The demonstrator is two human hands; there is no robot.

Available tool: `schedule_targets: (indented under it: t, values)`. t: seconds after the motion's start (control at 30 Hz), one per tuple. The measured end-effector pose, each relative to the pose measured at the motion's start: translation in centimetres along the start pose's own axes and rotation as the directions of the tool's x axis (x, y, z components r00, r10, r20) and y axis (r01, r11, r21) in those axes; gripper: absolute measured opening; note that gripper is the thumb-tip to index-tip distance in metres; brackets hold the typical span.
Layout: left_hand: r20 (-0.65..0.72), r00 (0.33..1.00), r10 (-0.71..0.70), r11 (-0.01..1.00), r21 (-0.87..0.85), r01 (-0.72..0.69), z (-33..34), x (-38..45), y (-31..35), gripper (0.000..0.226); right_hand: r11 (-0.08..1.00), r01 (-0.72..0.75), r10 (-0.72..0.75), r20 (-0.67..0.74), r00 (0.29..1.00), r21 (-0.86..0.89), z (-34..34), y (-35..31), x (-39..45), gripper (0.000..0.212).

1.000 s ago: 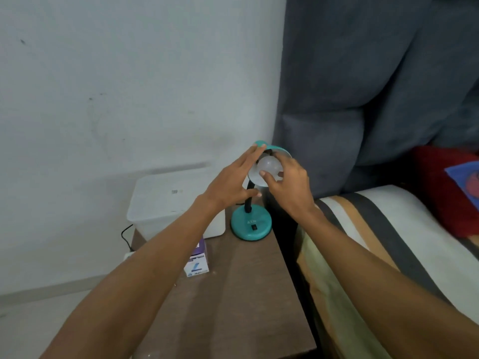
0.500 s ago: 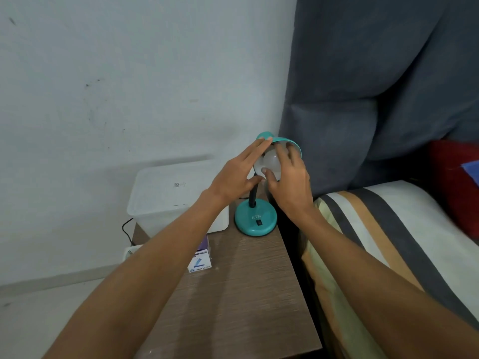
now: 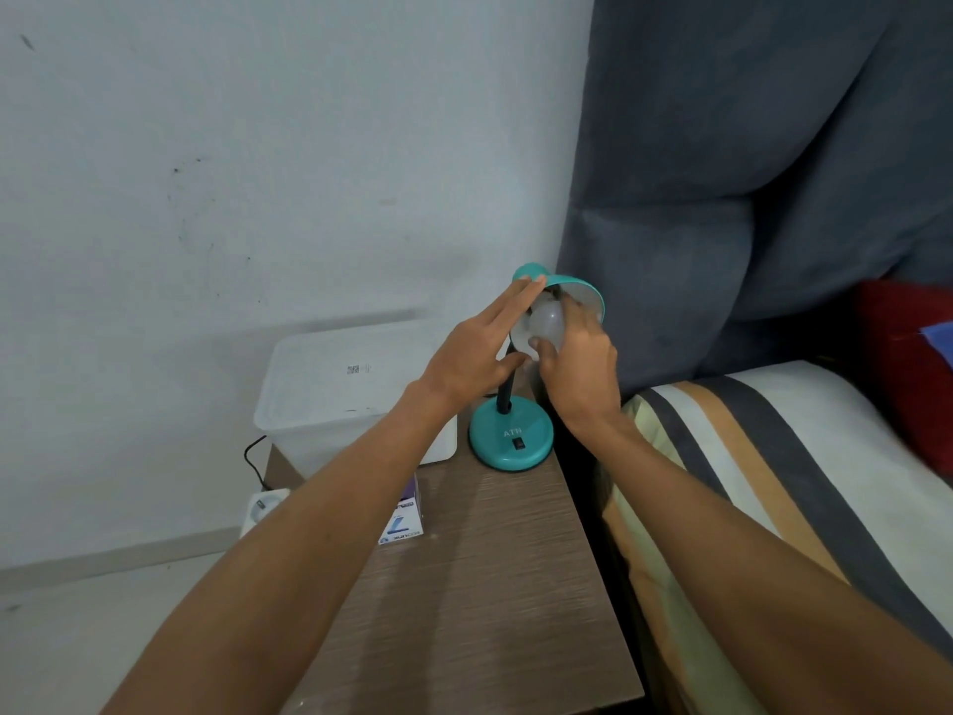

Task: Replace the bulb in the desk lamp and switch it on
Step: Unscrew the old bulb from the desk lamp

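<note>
Right hand (image 3: 580, 369) is clamped on the bulb (image 3: 544, 325) inside the shade (image 3: 577, 294); left hand (image 3: 474, 353), fingers apart, steadies the shade's 9 o'clock rim. The switch (image 3: 519, 445) is judged not yet pressed.

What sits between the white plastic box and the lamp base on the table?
Head view: only the left forearm crosses above that gap. Between the box and the lamp base, the table shows bare.

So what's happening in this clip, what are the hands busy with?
A person is working on a teal desk lamp on a bedside table. The right hand grips the white bulb inside the shade, while the left hand steadies the shade's edge with open fingers. The lamp is unlit.
</note>
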State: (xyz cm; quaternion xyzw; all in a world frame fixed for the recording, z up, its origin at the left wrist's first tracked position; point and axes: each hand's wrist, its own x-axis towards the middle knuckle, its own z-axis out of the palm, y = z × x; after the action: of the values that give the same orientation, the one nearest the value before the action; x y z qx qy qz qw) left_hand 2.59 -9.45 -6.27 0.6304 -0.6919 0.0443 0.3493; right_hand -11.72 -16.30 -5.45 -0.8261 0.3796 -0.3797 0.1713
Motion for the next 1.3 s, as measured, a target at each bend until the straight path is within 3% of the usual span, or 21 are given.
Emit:
schedule_targets:
  t: [0.1,0.27,0.43,0.6,0.73,0.8,0.97,1.13,1.3]
  values:
    - [-0.003,1.000,-0.010,1.000,0.007,0.010,-0.26,-0.08,-0.16,0.091,0.982,0.158,-0.156,0.028,0.987,-0.104,-0.12,0.16,-0.13,0.069]
    - [0.018,1.000,-0.009,1.000,0.011,0.009,-0.24,-0.09,-0.08,0.092,0.999,0.017,-0.016,-0.005,1.000,0.036,0.10,0.17,-0.23,0.060]
    - [0.009,1.000,-0.022,1.000,0.017,0.022,-0.51,-0.19,0.21,0.092,0.979,0.176,-0.173,0.034,0.984,-0.105,-0.30,-0.23,-0.17,0.066]
    - [0.037,0.999,-0.010,0.999,0.034,0.009,-0.47,-0.11,0.05,0.093,1.000,0.021,-0.021,0.016,1.000,-0.006,-0.16,-0.10,-0.08,0.057]
    - [0.022,1.000,-0.021,1.000,0.016,0.021,-0.54,-0.14,0.31,0.092,0.986,0.121,-0.113,0.070,0.991,-0.115,-0.53,-0.47,0.09,0.062]
    - [0.014,1.000,-0.017,1.000,0.016,0.017,-0.68,-0.13,0.28,0.089,0.986,0.144,-0.139,0.060,0.988,-0.087,-0.63,-0.41,-0.11,0.064]
    - [0.033,0.999,-0.016,1.000,0.024,0.015,-0.49,-0.11,0.26,0.093,0.999,-0.030,0.029,0.043,0.999,0.025,-0.70,-0.27,-0.06,0.056]
    - [0.021,0.999,-0.024,0.999,0.022,0.023,-0.51,-0.07,0.28,0.092,0.994,0.073,-0.067,0.067,0.995,-0.084,-0.88,-0.43,0.19,0.058]
    - [0.034,0.999,-0.019,0.999,0.030,0.018,-0.44,0.01,0.26,0.091,0.995,-0.070,0.069,0.012,0.998,0.069,-0.67,-0.25,-0.03,0.059]
